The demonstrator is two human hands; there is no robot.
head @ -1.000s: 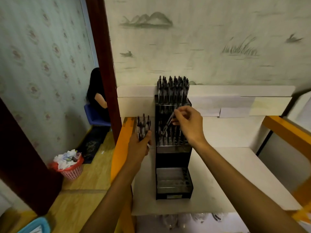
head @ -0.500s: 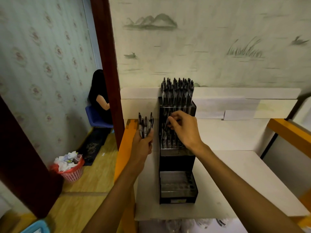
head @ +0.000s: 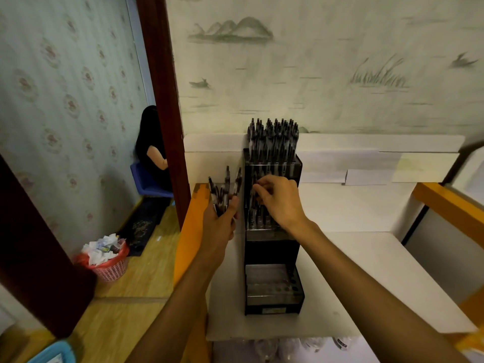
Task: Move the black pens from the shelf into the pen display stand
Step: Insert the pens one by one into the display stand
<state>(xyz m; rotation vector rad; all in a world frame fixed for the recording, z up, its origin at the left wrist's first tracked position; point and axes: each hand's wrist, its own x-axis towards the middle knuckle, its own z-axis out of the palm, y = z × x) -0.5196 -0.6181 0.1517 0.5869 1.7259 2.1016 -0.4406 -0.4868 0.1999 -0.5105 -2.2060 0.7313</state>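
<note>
1. Our left hand has a tight grip around a small bunch of black pens. The pens stick up out of the top of that grip and fan out a little.
2. Our right hand is at the middle step of the pen display stand. Its fingers are curled and pinch the top of one pen in the middle row. The low end of this pen is down among the other pens there; we cannot tell if it sits in a hole.
3. The stand is just to the right of the left grip. It is black, has three steps and stands on the white bench.
4. Above the right grip, the top step is full of black pens.
5. Below the right grip, the bottom step shows rows of holes.
6. Far left of the left grip, a pink basket full of paper sits on the wood floor. Behind it a person sits on a blue chair.
</note>
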